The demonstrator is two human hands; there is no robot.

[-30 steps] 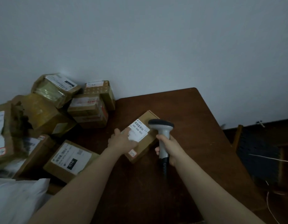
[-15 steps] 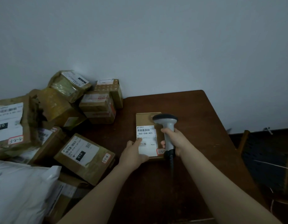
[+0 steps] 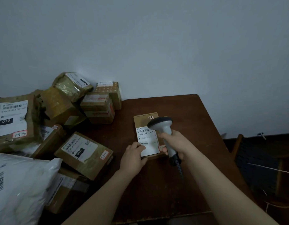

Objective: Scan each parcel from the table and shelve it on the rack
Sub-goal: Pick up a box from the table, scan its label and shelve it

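A small flat cardboard parcel (image 3: 141, 120) with a white barcode label lies on the dark wooden table (image 3: 197, 114), label up. My left hand (image 3: 134, 157) rests on its near left corner, fingers pressing the label. My right hand (image 3: 174, 142) grips the handle of a grey barcode scanner (image 3: 161, 125), whose head hangs just above the parcel's right side, pointing at the label. The scanner's dark cable runs down past my wrist.
Several taped cardboard parcels (image 3: 85, 153) are piled on the table's left, reaching back to the wall. A white plastic mailer bag (image 3: 22, 185) lies at the near left. A dark chair (image 3: 254, 156) stands right of the table.
The parcel has been turned from a slanted pose to lie square with its label facing me. My left hand slid to its near corner, and the scanner now sits over its right side.
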